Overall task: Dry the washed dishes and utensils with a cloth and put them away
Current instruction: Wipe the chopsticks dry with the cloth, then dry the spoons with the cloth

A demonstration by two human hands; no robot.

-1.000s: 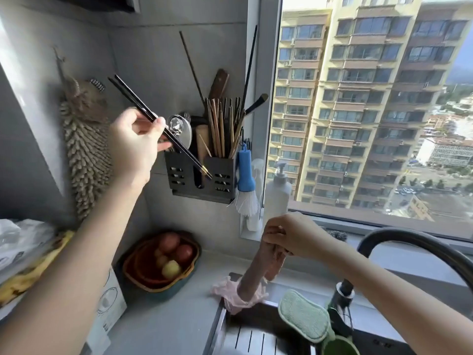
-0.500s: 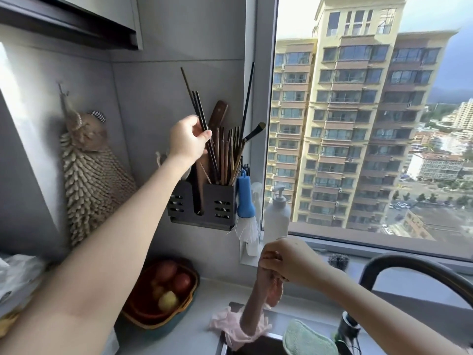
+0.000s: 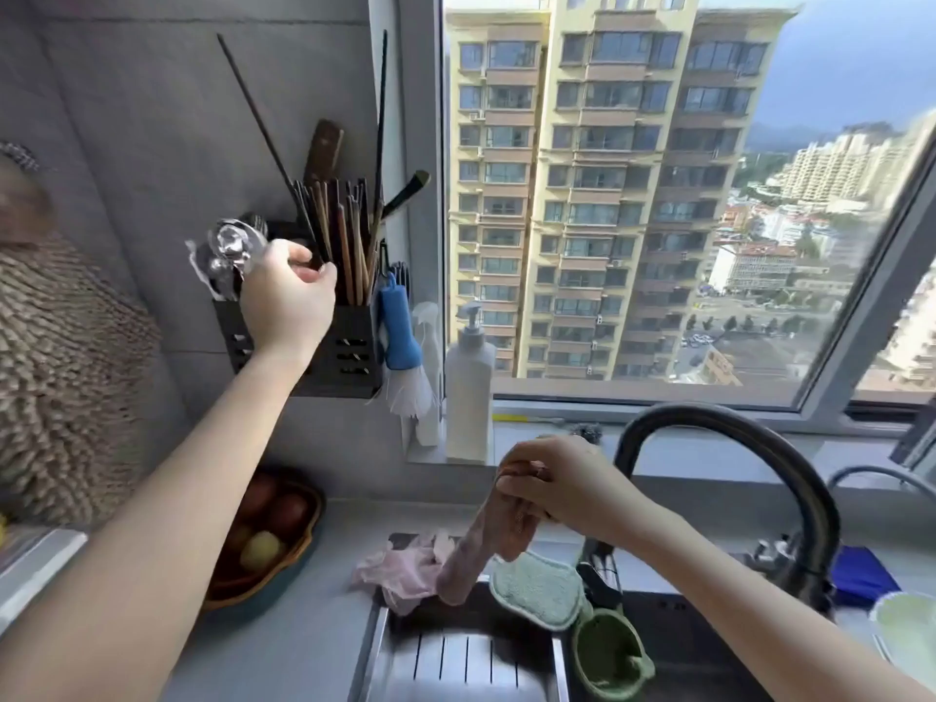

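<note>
A black utensil holder [image 3: 354, 347] hangs on the grey wall, packed with wooden and dark chopsticks, long utensils and shiny metal spoons [image 3: 233, 245]. My left hand [image 3: 286, 296] is at the holder's rim, its thumb and fingers curled and pinching the lower part of the black chopsticks [image 3: 305, 210], which stand upright among the others. My right hand [image 3: 562, 486] is over the sink's back edge and grips a brownish-pink cloth [image 3: 466, 564] that hangs down to the sink.
A blue brush [image 3: 400, 331] and white pump bottle [image 3: 468, 387] stand right of the holder. A black faucet [image 3: 759, 448] arches beside my right arm. A pink glove [image 3: 400, 570], green sponge [image 3: 537, 585], green cup [image 3: 608, 656] and fruit bowl [image 3: 304, 544] surround the sink [image 3: 456, 661]. A shaggy towel [image 3: 66, 372] hangs left.
My left hand carried the black chopsticks from the left to the holder, turned them upright and lowered them in among the others. My right hand has kept its grip on the cloth.
</note>
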